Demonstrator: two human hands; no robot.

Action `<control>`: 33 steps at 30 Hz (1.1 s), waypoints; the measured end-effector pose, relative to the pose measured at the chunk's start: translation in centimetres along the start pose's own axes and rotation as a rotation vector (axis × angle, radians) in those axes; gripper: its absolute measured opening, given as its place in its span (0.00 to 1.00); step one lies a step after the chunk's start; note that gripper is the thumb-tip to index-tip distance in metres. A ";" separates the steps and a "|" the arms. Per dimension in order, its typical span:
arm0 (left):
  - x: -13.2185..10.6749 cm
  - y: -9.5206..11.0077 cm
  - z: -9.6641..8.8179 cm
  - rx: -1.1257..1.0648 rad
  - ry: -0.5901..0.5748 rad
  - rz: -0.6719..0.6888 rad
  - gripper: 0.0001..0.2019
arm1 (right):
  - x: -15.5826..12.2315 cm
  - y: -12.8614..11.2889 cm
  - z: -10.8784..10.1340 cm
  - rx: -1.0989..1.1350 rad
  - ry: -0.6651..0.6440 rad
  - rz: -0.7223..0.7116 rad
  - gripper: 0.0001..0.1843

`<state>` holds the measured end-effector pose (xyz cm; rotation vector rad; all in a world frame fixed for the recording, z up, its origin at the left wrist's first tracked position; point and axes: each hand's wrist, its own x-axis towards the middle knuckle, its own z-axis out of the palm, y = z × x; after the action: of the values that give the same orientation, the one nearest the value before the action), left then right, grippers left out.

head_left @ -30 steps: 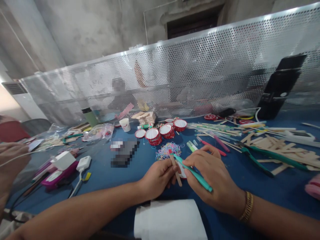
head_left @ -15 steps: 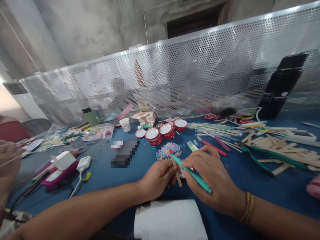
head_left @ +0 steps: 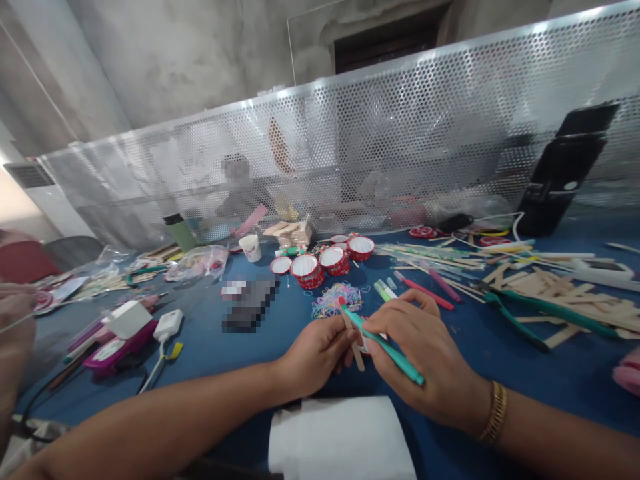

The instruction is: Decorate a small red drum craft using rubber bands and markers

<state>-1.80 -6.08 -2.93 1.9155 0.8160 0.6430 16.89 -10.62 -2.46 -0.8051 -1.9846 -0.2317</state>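
Observation:
Between the fingers of my left hand [head_left: 320,353] is a flat wooden craft stick [head_left: 359,359], held at a slant with a red patch at its far end. My right hand [head_left: 425,353] grips a turquoise marker [head_left: 397,358], whose tip meets the stick near the red end. Partly covered by my hands, a red-rimmed white round thing [head_left: 369,345] lies below the marker. Just beyond my fingers is a pile of small coloured rubber bands [head_left: 334,301].
Behind the bands stand red tape rolls [head_left: 307,272] and a paper cup [head_left: 251,249]. Green-handled pliers [head_left: 515,327] and loose craft sticks [head_left: 570,300] lie at right. A white roll [head_left: 343,440] sits in front of me. Another person's hand [head_left: 15,320] shows at far left.
My hands, the stick and the marker hold nearly the same position. At the far left, the other person's hand has shifted slightly, and a red-and-white round thing now shows beside it.

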 end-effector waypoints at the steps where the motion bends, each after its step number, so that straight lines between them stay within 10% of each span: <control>1: 0.0 0.0 0.0 0.005 -0.001 0.002 0.19 | 0.0 0.1 0.0 -0.006 0.003 0.001 0.04; 33: -0.1 0.0 0.1 0.021 0.000 -0.008 0.21 | 0.1 0.0 0.0 0.008 -0.015 -0.003 0.05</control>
<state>-1.84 -6.19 -2.98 1.9303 0.8328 0.6321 16.84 -10.60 -2.36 -0.8012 -2.0000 -0.2204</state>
